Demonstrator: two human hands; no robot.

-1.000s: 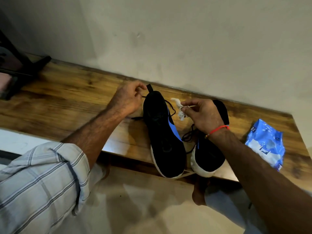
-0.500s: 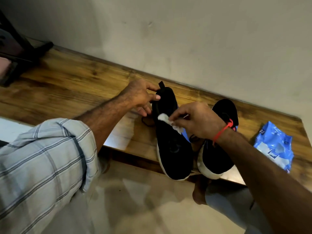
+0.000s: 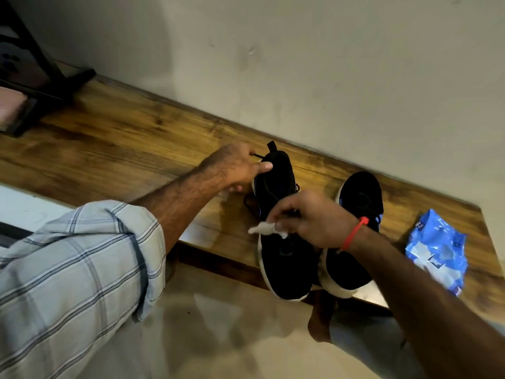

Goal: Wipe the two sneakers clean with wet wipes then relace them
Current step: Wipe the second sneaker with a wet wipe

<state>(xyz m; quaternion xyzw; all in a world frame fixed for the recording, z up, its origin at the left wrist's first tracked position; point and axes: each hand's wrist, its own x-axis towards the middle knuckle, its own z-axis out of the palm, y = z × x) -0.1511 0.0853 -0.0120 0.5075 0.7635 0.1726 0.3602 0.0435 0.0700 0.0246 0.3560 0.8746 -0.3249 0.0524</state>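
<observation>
— Where are the shoes?
— On the wooden bench (image 3: 114,149); the left hand (image 3: 235,166) grips the left shoe (image 3: 278,209) at its heel.
— And the other hand?
— The right hand (image 3: 314,218) pinches a white wipe (image 3: 266,228) against that shoe; the right shoe (image 3: 355,231) sits just beside — the blue wipe pack (image 3: 437,250) lies near.

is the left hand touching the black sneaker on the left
Touching: the head view shows the left hand gripping the heel of the black left sneaker, thumb pressed on it.

The blue wipes pack (image 3: 436,251) carries small white print near its upper left corner and along its lower right edge, but the letters are too blurred to read. No other text shows.
</observation>
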